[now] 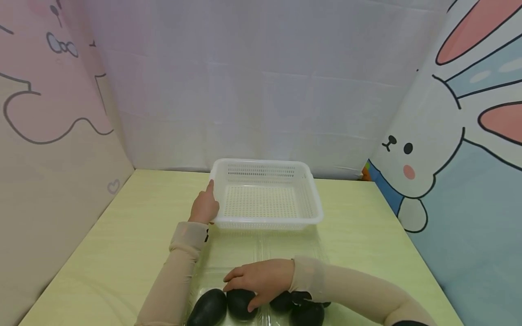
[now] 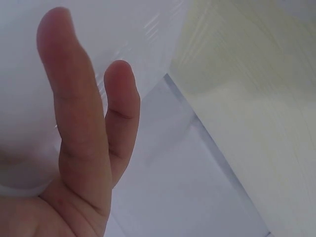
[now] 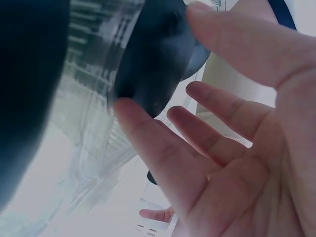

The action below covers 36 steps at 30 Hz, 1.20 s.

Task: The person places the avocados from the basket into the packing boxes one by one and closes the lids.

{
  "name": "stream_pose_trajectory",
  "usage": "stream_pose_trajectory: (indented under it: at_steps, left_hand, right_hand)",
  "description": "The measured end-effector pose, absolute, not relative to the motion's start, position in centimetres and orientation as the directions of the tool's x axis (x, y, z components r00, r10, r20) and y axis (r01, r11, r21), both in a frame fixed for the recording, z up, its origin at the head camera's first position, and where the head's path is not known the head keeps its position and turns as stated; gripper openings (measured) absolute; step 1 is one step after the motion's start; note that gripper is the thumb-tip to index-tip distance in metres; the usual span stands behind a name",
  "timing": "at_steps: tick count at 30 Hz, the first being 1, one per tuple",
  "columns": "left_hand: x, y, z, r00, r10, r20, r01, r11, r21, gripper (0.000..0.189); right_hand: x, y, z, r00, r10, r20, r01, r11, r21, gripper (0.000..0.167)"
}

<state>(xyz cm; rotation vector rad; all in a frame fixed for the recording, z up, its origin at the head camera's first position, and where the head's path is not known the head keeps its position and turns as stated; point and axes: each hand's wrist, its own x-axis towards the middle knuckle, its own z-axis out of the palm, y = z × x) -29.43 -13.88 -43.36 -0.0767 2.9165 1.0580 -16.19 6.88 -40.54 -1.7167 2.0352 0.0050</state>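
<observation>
My left hand (image 1: 205, 206) is at the left side of a white plastic basket (image 1: 267, 220), index finger stretched along the rim. In the left wrist view two straight fingers (image 2: 81, 118) stand in front of the basket's pale wall; the thumb is hidden. Over a dark, smooth eggplant (image 1: 238, 302) my right hand (image 1: 267, 278) spreads its fingers and thumb to either side. From the right wrist, the eggplant (image 3: 155, 54) shows between the thumb tip and a fingertip. Another eggplant (image 1: 208, 309) lies on the left, and more eggplants (image 1: 306, 314) lie under the right forearm.
The eggplants sit in a clear plastic tray (image 1: 228, 249) with a divider down its middle, at the near side of the yellow table (image 1: 102, 253). Behind the basket hangs a white cloth wall (image 1: 261, 90). Cartoon-printed side walls (image 1: 461, 208) flank the table.
</observation>
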Motion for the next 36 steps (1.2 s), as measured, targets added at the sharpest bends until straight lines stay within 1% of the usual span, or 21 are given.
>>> stream_pose_trajectory:
  at_steps: [4,11,16,20,27,36]
  left_hand:
    - [-29.4,-13.8,-43.4,-0.998,-0.029,-0.053,-0.057,0.759,0.648,0.072]
    - [-29.5,-13.8,-43.1,-0.998,-0.029,-0.052,-0.056,0.759,0.648,0.073]
    - [-29.6,-13.6,-43.0,-0.997,-0.024,-0.071,-0.065,0.745,0.664,0.074]
    - [-29.5,-13.5,-42.9,-0.996,-0.023,-0.089,-0.078,0.727,0.682,0.075]
    - [-29.3,-13.8,-43.0,-0.996,-0.044,-0.077,-0.087,0.662,0.744,0.085]
    - [-29.0,-14.4,-43.3,-0.994,-0.048,-0.101,-0.108,0.648,0.754,0.072]
  right_hand:
    - [-16.0,7.1,-40.7,-0.108,-0.936,-0.336,-0.931,0.213,-0.295,0.062]
    - [-15.8,7.2,-40.8,-0.122,-0.939,-0.323,-0.946,0.208,-0.248,0.063]
    - [-15.8,7.4,-40.8,-0.132,-0.939,-0.317,-0.945,0.216,-0.246,0.062]
    - [-15.7,7.7,-40.9,-0.147,-0.939,-0.31,-0.935,0.234,-0.266,0.061]
    - [-15.4,8.6,-40.6,-0.18,-0.943,-0.279,-0.907,0.269,-0.325,0.058]
    - [-14.9,10.0,-40.3,-0.243,-0.953,-0.18,-0.891,0.293,-0.346,0.056]
